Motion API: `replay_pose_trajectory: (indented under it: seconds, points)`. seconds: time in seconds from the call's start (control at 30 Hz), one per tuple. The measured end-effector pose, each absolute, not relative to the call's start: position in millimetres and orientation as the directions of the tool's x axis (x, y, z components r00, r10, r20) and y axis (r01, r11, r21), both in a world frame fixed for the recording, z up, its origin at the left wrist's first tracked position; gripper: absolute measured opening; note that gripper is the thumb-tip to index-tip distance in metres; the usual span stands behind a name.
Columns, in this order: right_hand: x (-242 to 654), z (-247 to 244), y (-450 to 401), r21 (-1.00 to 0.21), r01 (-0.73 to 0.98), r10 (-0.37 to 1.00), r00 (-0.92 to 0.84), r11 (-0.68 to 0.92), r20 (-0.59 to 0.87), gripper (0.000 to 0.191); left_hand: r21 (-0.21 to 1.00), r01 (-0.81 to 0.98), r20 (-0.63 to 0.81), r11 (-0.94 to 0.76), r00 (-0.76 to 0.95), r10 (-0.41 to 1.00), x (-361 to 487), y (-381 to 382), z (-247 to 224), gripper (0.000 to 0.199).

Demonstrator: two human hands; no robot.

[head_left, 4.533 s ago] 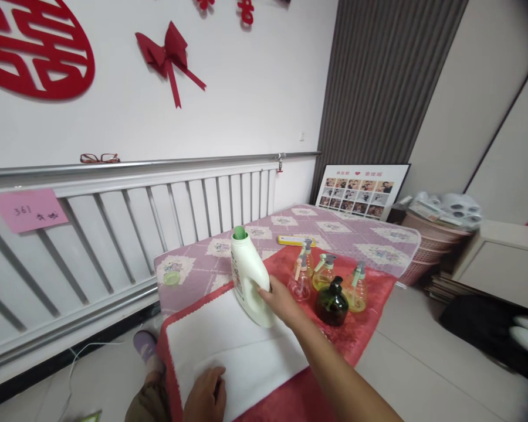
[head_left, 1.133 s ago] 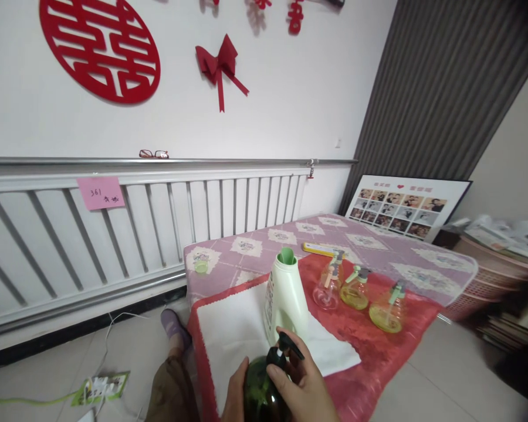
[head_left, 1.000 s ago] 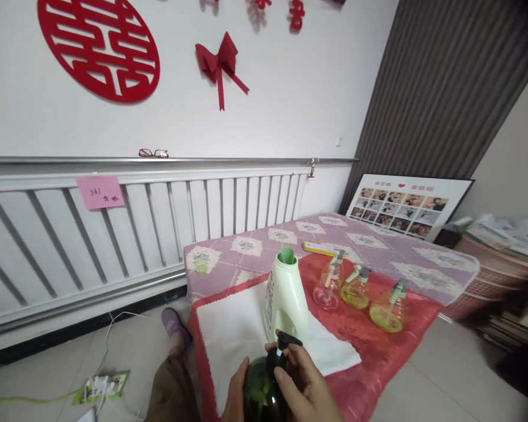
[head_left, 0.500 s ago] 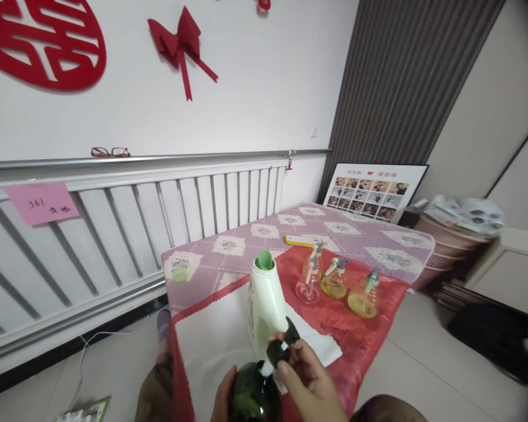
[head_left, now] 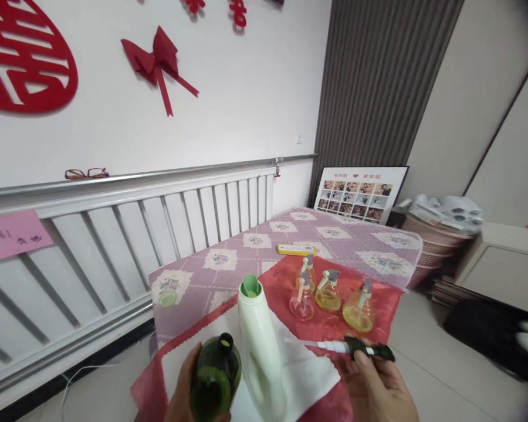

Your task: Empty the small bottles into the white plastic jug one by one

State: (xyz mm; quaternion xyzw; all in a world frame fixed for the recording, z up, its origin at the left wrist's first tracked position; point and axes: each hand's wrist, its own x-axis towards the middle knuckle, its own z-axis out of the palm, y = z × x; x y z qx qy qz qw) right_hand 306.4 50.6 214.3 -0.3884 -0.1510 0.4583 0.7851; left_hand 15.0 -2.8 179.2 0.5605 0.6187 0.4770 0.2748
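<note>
My left hand (head_left: pixel 185 384) is wrapped round a dark green bottle (head_left: pixel 215 381), whose open neck faces up. In my right hand (head_left: pixel 378 381) is a black pump head (head_left: pixel 356 347), pinched between fingers and thumb, its white tube pointing left. Between the hands a pale green jug (head_left: pixel 261 346) with an open green spout stands on a white cloth (head_left: pixel 308 381). Behind my right hand, on a red cloth (head_left: pixel 273 281), are several small clear spray bottles, among them a pink one (head_left: pixel 302 302) and a yellow one (head_left: pixel 359 310).
A yellow box (head_left: pixel 296 250) and a green cap (head_left: pixel 167 298) lie on the flowered tablecloth (head_left: pixel 281 227). Left and behind the table runs a white radiator (head_left: pixel 202 217). Pink baskets (head_left: pixel 437 237) and a photo board (head_left: pixel 356 196) stand beyond it.
The pump head has come out of the green bottle and moved right with my right hand. The bottle and my left hand have shifted left. The view has turned slightly right.
</note>
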Motion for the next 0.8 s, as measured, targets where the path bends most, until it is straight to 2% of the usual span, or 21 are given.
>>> replay_pose_trajectory:
  seconds: [0.1, 0.37, 0.5, 0.67, 0.8]
  points:
    - [314, 200, 51, -0.798, -0.543, 0.802, 0.582, 0.26, -0.134, 0.034, 0.807, 0.555, 0.33, -0.201, -0.141, 0.933, 3, 19, 202, 0.088]
    - [315, 200, 44, -0.858, -0.49, 0.813, 0.557, 0.154, -0.172, 0.045, 0.523, 0.79, 0.449, -0.32, 0.064, 0.891, -19, 71, 264, 0.087]
    - [314, 201, 43, -0.884, -0.456, 0.824, 0.537, 0.102, -0.182, 0.048, 0.423, 0.83, 0.469, -0.363, 0.142, 0.872, -17, 83, 292, 0.082]
    - [313, 197, 43, -0.893, -0.435, 0.837, 0.527, 0.119, -0.145, 0.05, 0.334, 0.854, 0.448, -0.4, 0.229, 0.864, -5, 90, 327, 0.06]
    - [312, 198, 43, -0.918, -0.373, 0.833, 0.545, 0.134, -0.1, 0.047, 0.221, 0.879, 0.444, -0.423, 0.296, 0.846, -6, 102, 331, 0.064]
